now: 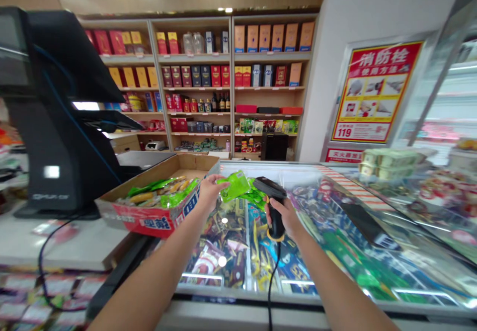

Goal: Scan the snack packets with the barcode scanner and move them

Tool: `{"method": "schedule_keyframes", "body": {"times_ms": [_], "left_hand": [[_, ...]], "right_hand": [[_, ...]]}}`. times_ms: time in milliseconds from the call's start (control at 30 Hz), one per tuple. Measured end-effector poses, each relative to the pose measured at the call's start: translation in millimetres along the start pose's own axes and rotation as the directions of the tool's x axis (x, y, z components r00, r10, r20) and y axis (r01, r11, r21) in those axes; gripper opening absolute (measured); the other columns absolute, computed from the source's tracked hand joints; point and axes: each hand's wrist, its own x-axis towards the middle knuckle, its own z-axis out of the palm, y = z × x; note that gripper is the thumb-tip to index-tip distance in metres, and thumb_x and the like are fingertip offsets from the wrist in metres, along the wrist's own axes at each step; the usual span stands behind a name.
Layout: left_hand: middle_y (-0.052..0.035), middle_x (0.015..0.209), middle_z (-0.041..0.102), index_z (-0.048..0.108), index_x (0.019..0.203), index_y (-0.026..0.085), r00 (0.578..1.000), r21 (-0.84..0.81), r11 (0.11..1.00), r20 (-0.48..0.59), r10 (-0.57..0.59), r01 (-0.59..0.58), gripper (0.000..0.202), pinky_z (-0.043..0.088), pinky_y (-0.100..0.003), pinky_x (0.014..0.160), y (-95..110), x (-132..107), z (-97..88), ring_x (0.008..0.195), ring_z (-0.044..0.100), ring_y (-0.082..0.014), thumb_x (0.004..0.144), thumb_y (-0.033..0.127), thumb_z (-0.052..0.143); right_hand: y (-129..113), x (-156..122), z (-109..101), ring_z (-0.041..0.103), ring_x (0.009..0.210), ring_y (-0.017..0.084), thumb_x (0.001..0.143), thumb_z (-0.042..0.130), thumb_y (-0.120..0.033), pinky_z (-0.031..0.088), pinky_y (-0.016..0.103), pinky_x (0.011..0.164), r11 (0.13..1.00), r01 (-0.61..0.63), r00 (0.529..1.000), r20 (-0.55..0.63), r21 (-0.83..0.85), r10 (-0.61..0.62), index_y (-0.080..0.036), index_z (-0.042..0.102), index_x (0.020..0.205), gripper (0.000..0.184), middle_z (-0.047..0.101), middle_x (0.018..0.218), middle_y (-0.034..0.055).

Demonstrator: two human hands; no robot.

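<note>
While your right hand grips the black corded barcode scanner, your left hand pinches a bright green plastic snack packet just beside it.

Two bare hands are in view: the left hand holds one green snack packet, the right hand one black barcode scanner with one cable. One cardboard box of green and yellow packets, too many and too overlapped to count, sits beside one black checkout terminal. One glass-topped freezer lies below. Three shelf bays stand behind, and one red fire-hydrant poster hangs on the wall.
</note>
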Motion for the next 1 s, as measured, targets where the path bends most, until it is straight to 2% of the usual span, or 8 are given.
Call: {"method": "schedule_keyframes", "body": {"times_ms": [100, 233, 400, 600, 800, 1000], "left_hand": [[0.0016, 0.058, 0.061, 0.065, 0.065, 0.013, 1.0, -0.018, 1.0, 0.028, 0.013, -0.012, 0.036, 0.043, -0.022, 0.056, -30.4, -3.3, 4.9, 0.054, 0.055, -0.0099, 0.038, 0.024, 0.086], [0.0011, 0.059, 0.062, 0.066, 0.068, 0.013, 1.0, -0.04, 0.999, 0.022, 0.005, -0.004, 0.035, 0.042, -0.021, 0.054, -47.5, -3.5, -3.3, 0.053, 0.055, -0.0099, 0.04, 0.026, 0.085], [0.0014, 0.06, 0.063, 0.067, 0.068, 0.014, 1.0, -0.046, 0.999, -0.002, 0.025, -0.025, 0.035, 0.041, -0.021, 0.055, -49.2, -0.9, -12.5, 0.054, 0.055, -0.0091, 0.04, 0.025, 0.085], [0.0013, 0.06, 0.063, 0.069, 0.067, 0.014, 0.999, -0.026, 0.999, 0.007, 0.039, -0.039, 0.031, 0.04, -0.02, 0.056, -49.7, -1.6, -11.6, 0.055, 0.053, -0.0085, 0.041, 0.022, 0.084], [0.001, 0.061, 0.062, 0.069, 0.067, 0.014, 0.998, -0.018, 0.998, 0.022, 0.054, -0.054, 0.029, 0.04, -0.021, 0.058, -49.2, -3.2, -11.5, 0.057, 0.053, -0.0087, 0.043, 0.022, 0.083], [0.002, 0.058, 0.061, 0.067, 0.065, 0.013, 1.0, -0.061, 0.998, 0.006, -0.007, 0.008, 0.036, 0.04, -0.021, 0.056, -43.9, -6.6, -9.4, 0.056, 0.052, -0.0093, 0.037, 0.024, 0.086]], "right_hand": [[-1.0, 0.6, -1.5, 0.052, 0.036, 0.012, 0.071, 0.071, -0.05, 0.04, 0.023, 0.036, 0.997, -0.073, 0.994, 0.084, -0.03, 0.075, -0.015, 0.061, 0.079, 0.037, 0.06, 0.053, -0.0002], [-1.0, 1.7, -1.1, 0.051, 0.035, 0.013, 0.07, 0.071, -0.05, 0.039, 0.023, 0.034, 0.991, -0.106, 0.99, 0.079, -0.082, 0.113, -0.017, 0.062, 0.075, 0.035, 0.059, 0.049, -0.0008], [-2.4, 0.4, 0.4, 0.051, 0.034, 0.013, 0.069, 0.073, -0.048, 0.038, 0.023, 0.034, 0.991, -0.122, 0.992, 0.03, -0.056, 0.124, -0.016, 0.062, 0.073, 0.034, 0.059, 0.05, -0.0001], [-2.3, -0.8, 2.2, 0.05, 0.033, 0.012, 0.069, 0.073, -0.049, 0.037, 0.023, 0.034, 0.992, -0.11, 0.991, 0.064, -0.067, 0.114, -0.018, 0.063, 0.069, 0.032, 0.058, 0.049, -0.0003], [0.0, -0.1, 0.8, 0.05, 0.033, 0.012, 0.069, 0.072, -0.049, 0.036, 0.022, 0.034, 0.987, -0.144, 0.988, 0.047, -0.076, 0.148, -0.018, 0.06, 0.064, 0.033, 0.057, 0.048, -0.0008], [4.4, 3.4, -1.9, 0.051, 0.034, 0.011, 0.069, 0.073, -0.049, 0.039, 0.022, 0.035, 0.984, -0.172, 0.985, 0.008, -0.037, 0.173, -0.017, 0.06, 0.071, 0.035, 0.059, 0.051, -0.0012]]}}
